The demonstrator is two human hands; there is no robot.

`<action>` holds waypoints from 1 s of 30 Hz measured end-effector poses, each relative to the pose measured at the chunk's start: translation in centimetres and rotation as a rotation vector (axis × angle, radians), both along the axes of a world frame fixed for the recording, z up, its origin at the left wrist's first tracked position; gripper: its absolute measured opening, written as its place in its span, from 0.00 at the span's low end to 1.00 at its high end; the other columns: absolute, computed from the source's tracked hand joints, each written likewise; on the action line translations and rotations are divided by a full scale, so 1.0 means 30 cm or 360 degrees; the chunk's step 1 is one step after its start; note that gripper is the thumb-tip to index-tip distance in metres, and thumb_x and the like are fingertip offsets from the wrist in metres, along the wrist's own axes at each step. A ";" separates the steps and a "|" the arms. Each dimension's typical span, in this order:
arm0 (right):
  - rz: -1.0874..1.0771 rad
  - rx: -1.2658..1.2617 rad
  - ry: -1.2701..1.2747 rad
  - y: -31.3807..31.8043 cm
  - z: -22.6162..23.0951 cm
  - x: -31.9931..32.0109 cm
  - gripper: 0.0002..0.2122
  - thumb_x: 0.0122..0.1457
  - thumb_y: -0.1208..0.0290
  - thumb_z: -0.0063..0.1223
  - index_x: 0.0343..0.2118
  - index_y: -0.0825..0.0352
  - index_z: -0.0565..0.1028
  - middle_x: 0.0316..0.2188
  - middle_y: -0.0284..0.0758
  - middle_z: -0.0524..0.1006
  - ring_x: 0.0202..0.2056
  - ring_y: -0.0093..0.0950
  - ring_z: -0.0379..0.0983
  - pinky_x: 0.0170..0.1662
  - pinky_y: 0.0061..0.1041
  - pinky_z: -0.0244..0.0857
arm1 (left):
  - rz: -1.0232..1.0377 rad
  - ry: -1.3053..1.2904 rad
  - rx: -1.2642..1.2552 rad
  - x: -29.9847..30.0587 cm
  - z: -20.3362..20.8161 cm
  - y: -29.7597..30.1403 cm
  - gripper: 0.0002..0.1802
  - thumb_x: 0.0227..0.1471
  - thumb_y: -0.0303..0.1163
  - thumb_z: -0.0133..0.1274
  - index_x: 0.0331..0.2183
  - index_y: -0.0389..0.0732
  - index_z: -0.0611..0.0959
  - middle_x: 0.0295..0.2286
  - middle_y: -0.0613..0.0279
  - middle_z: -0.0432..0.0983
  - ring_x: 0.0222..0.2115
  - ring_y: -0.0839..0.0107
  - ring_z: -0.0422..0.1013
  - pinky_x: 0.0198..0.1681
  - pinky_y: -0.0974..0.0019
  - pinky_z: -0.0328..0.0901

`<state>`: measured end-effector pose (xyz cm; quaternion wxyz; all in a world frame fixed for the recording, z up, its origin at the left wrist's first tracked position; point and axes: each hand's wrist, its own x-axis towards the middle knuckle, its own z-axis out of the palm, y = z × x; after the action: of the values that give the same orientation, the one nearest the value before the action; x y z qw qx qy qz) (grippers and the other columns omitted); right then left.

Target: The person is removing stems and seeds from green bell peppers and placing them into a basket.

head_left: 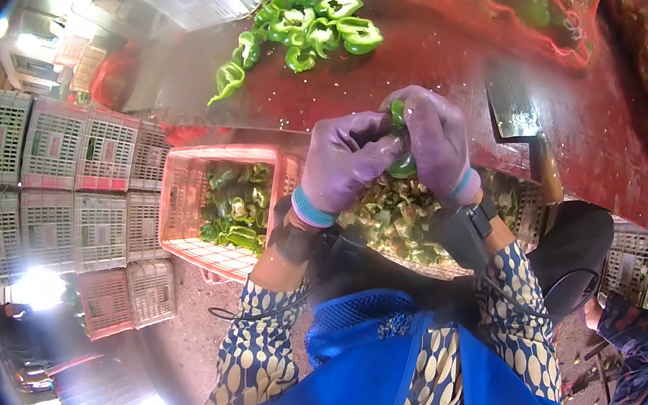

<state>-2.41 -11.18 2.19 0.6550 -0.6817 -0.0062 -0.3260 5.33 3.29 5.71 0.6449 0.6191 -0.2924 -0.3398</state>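
Both my hands wear purple gloves and meet over the near edge of the table. Between them is a green pepper (404, 166), mostly hidden by the fingers. My left hand (343, 163) closes round its left side, and my right hand (435, 139) grips it from above and the right. Directly beneath lies a heap of pale pepper cores and scraps (402, 222) in a container. A pink crate (223, 151) holding green pepper pieces (241, 204) stands to the left of it. Cut pepper halves (322, 34) are piled on the dark red table (405, 71).
A cleaver (515, 105) with a wooden handle lies at the table's right, its handle past the edge. Red mesh bags (508, 19) of peppers rest at the back and far right. Stacked plastic crates (56, 145) line the left. Another person's arm (628, 325) shows at right.
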 end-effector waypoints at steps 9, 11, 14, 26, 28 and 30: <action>0.0079 0.0211 -0.0032 -0.001 -0.035 -0.016 0.23 0.69 0.55 0.33 0.35 0.71 0.77 0.27 0.34 0.76 0.28 0.21 0.71 0.33 0.21 0.66 | 0.0265 0.1020 -0.0648 -0.068 -0.137 -0.015 0.15 0.52 0.23 0.53 0.43 0.31 0.80 0.39 0.54 0.79 0.35 0.69 0.77 0.37 0.67 0.73; -0.0112 0.0091 -0.0013 -0.012 -0.081 -0.012 0.23 0.69 0.54 0.33 0.37 0.70 0.76 0.27 0.33 0.75 0.26 0.21 0.70 0.32 0.21 0.65 | 0.0134 0.1057 -0.0727 -0.040 -0.177 0.026 0.18 0.51 0.26 0.55 0.45 0.32 0.79 0.40 0.53 0.79 0.37 0.68 0.77 0.40 0.66 0.73; -0.0301 0.0229 -0.0044 -0.024 -0.101 0.005 0.23 0.69 0.52 0.33 0.39 0.69 0.75 0.28 0.32 0.74 0.25 0.20 0.69 0.30 0.21 0.65 | -0.0114 0.0345 -0.0055 0.007 -0.204 0.128 0.25 0.50 0.31 0.60 0.49 0.33 0.76 0.42 0.54 0.78 0.42 0.66 0.75 0.45 0.63 0.72; 0.0596 0.0077 -0.0033 0.294 -0.069 0.061 0.19 0.61 0.71 0.43 0.55 0.68 0.70 0.55 0.47 0.68 0.59 0.43 0.61 0.62 0.39 0.55 | 0.0910 0.0836 -0.0423 -0.014 -0.232 0.507 0.23 0.54 0.34 0.59 0.51 0.42 0.75 0.41 0.64 0.77 0.43 0.71 0.73 0.45 0.63 0.71; 0.0086 -0.0690 -0.0052 0.213 0.007 0.051 0.21 0.58 0.75 0.45 0.56 0.68 0.70 0.55 0.46 0.69 0.58 0.44 0.62 0.61 0.38 0.56 | 0.1161 0.0075 0.0170 0.089 -0.220 0.692 0.28 0.52 0.37 0.61 0.52 0.39 0.73 0.43 0.55 0.76 0.47 0.63 0.70 0.50 0.57 0.67; -0.0226 -0.0662 0.0110 0.143 -0.020 0.049 0.14 0.59 0.77 0.47 0.48 0.69 0.73 0.52 0.45 0.72 0.55 0.41 0.67 0.56 0.35 0.61 | 0.1455 -0.0923 0.0987 0.195 -0.226 0.849 0.34 0.49 0.39 0.64 0.54 0.36 0.71 0.44 0.46 0.75 0.52 0.56 0.67 0.54 0.52 0.63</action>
<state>-0.94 -6.90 1.59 0.4754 -0.8117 -0.0029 -0.3394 11.19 28.77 -1.07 0.4098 0.9070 -0.0488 0.0835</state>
